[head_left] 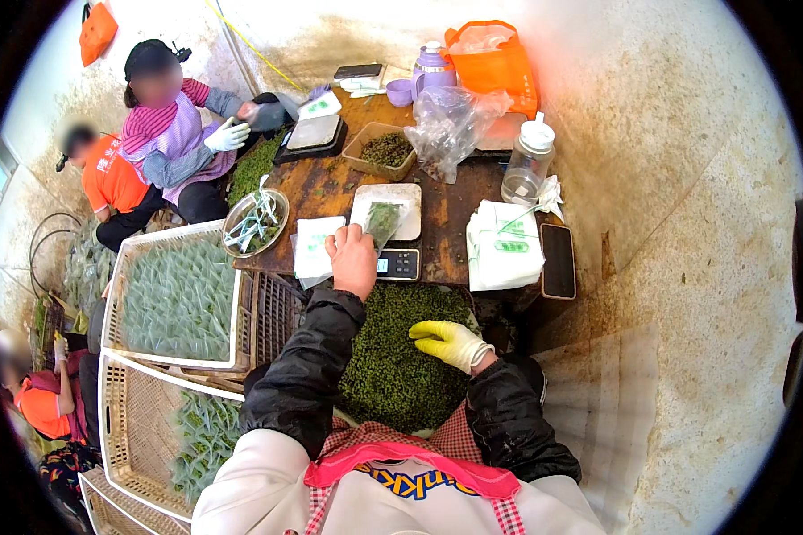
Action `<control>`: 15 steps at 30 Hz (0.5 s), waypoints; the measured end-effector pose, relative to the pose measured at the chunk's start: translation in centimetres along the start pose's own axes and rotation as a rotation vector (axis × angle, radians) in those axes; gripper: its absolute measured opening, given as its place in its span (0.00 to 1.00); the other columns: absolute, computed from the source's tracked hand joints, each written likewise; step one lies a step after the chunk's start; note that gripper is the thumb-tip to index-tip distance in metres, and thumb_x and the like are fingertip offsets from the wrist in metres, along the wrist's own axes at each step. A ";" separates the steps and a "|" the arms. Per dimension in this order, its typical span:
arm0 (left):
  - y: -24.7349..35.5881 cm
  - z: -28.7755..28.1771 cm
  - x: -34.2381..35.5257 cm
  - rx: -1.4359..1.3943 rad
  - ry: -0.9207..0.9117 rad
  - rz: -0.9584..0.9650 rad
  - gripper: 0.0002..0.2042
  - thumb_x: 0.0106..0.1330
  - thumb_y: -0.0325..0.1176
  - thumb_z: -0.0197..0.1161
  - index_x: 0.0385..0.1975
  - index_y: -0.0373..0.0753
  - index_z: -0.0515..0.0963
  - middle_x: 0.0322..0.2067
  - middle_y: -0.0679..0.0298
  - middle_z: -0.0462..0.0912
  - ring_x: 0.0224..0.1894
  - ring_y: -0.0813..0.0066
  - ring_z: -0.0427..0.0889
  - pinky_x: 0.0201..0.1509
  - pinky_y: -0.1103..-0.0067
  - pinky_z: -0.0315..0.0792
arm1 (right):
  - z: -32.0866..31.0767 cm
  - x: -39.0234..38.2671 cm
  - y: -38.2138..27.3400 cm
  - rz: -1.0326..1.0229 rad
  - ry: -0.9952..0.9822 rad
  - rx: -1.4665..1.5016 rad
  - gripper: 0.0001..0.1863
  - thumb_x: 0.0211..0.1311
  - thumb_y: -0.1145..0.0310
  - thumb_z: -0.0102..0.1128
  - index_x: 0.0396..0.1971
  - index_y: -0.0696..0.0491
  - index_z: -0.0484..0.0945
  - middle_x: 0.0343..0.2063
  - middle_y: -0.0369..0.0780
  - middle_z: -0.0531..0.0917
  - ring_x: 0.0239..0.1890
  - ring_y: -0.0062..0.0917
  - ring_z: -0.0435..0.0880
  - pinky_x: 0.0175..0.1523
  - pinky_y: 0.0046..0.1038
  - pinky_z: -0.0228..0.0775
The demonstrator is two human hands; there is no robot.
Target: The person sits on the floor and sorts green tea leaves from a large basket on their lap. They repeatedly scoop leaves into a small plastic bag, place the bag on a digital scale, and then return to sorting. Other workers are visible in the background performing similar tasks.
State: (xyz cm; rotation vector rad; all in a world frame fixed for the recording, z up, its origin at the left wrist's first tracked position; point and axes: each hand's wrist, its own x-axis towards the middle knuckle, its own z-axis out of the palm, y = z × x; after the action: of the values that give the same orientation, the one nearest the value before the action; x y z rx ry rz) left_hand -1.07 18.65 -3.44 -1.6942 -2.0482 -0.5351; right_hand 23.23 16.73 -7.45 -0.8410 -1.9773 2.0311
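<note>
My bare left hand (354, 260) has its fingers curled at the near-left edge of a small white scale (403, 198). It pinches the end of a clear plastic bag (385, 219) with green contents, which rests over the scale's plate. A stack of white printed bags (314, 239) lies right beside those fingers. My right hand (448, 343), in a yellow and white glove, is over a wide heap of small green bead-like pieces (393, 374) in front of me. Its fingers are stretched out to the left, and nothing shows in them.
A round metal bowl (281, 211), another scale (316, 131), a tub (354, 153), a clear jar (528, 160), more printed bags (504, 250) and a phone (558, 260) stand on the wooden table (442, 241). Crates (243, 308) with filled bags stand left. Co-workers (174, 143) sit beyond.
</note>
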 end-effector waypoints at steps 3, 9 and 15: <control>0.2 -0.1 0.0 -0.003 -0.031 0.011 0.03 0.51 0.29 0.61 0.25 0.39 0.79 0.37 0.60 0.70 0.48 0.58 0.66 0.55 0.61 0.54 | 0.0 0.0 0.0 -0.011 -0.009 -0.002 0.19 0.63 0.73 0.60 0.54 0.58 0.74 0.48 0.38 0.81 0.50 0.20 0.78 0.56 0.21 0.69; 0.2 -0.7 0.0 -0.103 -0.019 -0.014 0.01 0.50 0.28 0.61 0.21 0.40 0.80 0.36 0.61 0.70 0.48 0.57 0.67 0.55 0.60 0.55 | 0.1 -0.2 -0.4 -0.021 -0.015 -0.004 0.18 0.63 0.74 0.59 0.53 0.58 0.75 0.47 0.38 0.82 0.49 0.21 0.78 0.56 0.22 0.69; 0.5 -1.5 -1.1 -0.254 0.114 -0.134 0.03 0.48 0.24 0.61 0.19 0.41 0.80 0.37 0.64 0.72 0.49 0.58 0.68 0.53 0.61 0.55 | -0.1 0.1 0.5 -0.059 -0.017 -0.083 0.17 0.63 0.75 0.57 0.52 0.57 0.76 0.46 0.38 0.82 0.49 0.21 0.79 0.56 0.22 0.69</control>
State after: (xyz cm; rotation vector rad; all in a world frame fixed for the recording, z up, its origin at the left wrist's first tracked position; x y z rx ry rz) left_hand -0.31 16.99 -2.74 -1.6257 -2.0929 -0.9487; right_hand 23.31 16.77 -7.94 -0.7744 -2.0826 1.9434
